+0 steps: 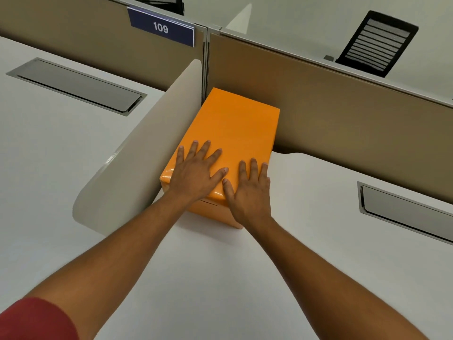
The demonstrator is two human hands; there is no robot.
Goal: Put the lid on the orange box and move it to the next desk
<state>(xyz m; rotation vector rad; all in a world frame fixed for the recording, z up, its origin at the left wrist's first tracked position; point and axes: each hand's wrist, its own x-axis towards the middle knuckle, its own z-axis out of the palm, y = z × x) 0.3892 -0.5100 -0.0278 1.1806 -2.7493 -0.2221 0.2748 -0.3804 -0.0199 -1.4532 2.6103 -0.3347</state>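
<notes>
Resting flat on the lid (235, 123) of the orange box (215, 212), left hand (196, 175) and right hand (250, 192), fingers spread, gripping nothing. Stood on the table (245, 278) beside a curved divider (137, 155); contents hidden. Read "109" on a blue sign (161, 28).

One orange box (228, 146), lid (235, 123) seated on top. Two bare hands: left (196, 173), right (250, 192), both flat on the lid, fingers spread. Two white worktops: one at left (49, 143), one at right (318, 217). Two recessed grey cable hatches: left (76, 85), right (404, 212). One curved white side screen (137, 153). Two tan partition panels: (98, 45), (343, 114). One number plate "109" (161, 28). One black mesh chair back (377, 42). One red sleeve (34, 320).
</notes>
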